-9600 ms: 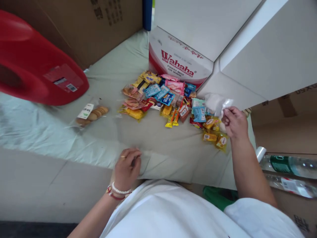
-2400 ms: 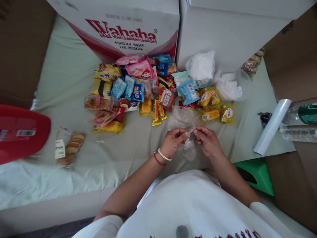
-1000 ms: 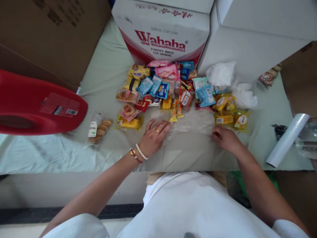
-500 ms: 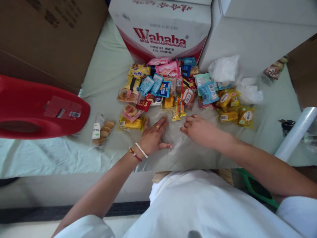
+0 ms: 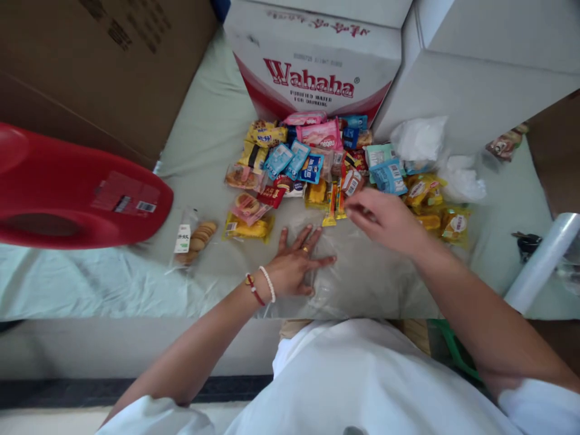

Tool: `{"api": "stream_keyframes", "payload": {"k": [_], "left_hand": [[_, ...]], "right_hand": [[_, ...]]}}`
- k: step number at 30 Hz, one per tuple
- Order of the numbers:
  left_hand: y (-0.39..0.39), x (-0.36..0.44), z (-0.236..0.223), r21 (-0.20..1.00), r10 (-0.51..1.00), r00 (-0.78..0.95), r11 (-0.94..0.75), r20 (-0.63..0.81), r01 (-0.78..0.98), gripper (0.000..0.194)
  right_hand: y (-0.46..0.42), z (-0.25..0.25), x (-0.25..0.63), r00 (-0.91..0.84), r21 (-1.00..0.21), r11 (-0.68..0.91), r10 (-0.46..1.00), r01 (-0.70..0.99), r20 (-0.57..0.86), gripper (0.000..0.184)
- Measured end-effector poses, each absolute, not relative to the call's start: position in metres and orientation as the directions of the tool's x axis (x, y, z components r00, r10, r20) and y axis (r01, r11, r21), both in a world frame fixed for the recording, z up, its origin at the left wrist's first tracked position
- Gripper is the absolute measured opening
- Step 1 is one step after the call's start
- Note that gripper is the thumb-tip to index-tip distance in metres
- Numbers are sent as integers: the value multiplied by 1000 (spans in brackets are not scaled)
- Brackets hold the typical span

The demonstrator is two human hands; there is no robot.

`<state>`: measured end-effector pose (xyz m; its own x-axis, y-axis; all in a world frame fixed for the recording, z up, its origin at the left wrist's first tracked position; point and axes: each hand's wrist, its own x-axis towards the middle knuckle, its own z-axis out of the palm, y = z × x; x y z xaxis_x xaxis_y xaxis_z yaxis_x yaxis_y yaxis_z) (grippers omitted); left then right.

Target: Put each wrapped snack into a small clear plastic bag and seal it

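My left hand (image 5: 294,264) lies flat with its fingers spread on a clear plastic sheet (image 5: 357,272), which covers the front middle of the table. My right hand (image 5: 383,220) is over the sheet's far side, its fingers bent and slightly apart, with nothing visible in them. Just left of its fingertips are thin yellow snack sticks (image 5: 330,208). Beyond both hands spreads a pile of wrapped snacks, among them a pink packet (image 5: 319,134), blue packets (image 5: 278,160) and a red packet (image 5: 272,195). A yellow-wrapped cake (image 5: 251,228) lies beyond my left fingertips.
A Wahaha water carton (image 5: 312,72) backs the snacks, beside a white box (image 5: 475,78). At left are a red plastic container (image 5: 86,193), a brown carton (image 5: 99,78) and a bag of biscuits (image 5: 199,241). A plastic film roll (image 5: 544,260) lies at right.
My right hand has come up off the plastic sheet toward the snack sticks, its fingers loosening. My left hand has spread wider and slid slightly nearer to me. The camera view has shifted a little.
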<state>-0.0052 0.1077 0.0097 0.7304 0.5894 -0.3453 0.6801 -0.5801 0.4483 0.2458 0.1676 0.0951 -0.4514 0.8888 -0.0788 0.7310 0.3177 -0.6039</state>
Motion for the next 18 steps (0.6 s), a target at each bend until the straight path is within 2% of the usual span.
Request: {"api": "stream_keyframes", "payload": {"k": [2,5,7,8,10,12,14,16,18], "left_hand": [[99,-3,9,451,572,744,-593,-346,667,90],[91,-4,5,469,575,750,-590,-327,657,89],[90,-6,3,489,579,753,-582,-312,650,88],[90,-8,2,504,578,757,-577,-303,642,87],[94,-9,1,540,582,764,-563,-278,626,85],[98,-8,0,574,606,754,-534,-251,621,71],[101,-6,-1,596,652,722,-491,-233,636,51],[102,-2,-2,604,682,695,-461,-227,650,42],[103,0,-2,596,684,694,-467,-223,653,40]], "right_hand": [[203,75,211,-445,-434,384,895,815,-43,28],[229,45,171,-438,-194,418,896,887,-74,48],[233,36,163,-433,-132,420,897,898,-86,44],[233,36,166,-430,-144,416,899,898,-85,39],[228,45,183,-404,-270,378,913,886,-50,36],[217,62,210,-291,-504,271,956,820,41,34],[195,79,236,-65,-771,122,992,625,104,33],[165,88,255,137,-946,-48,991,320,-4,30],[130,81,265,134,-959,-264,959,103,-249,32]]}}
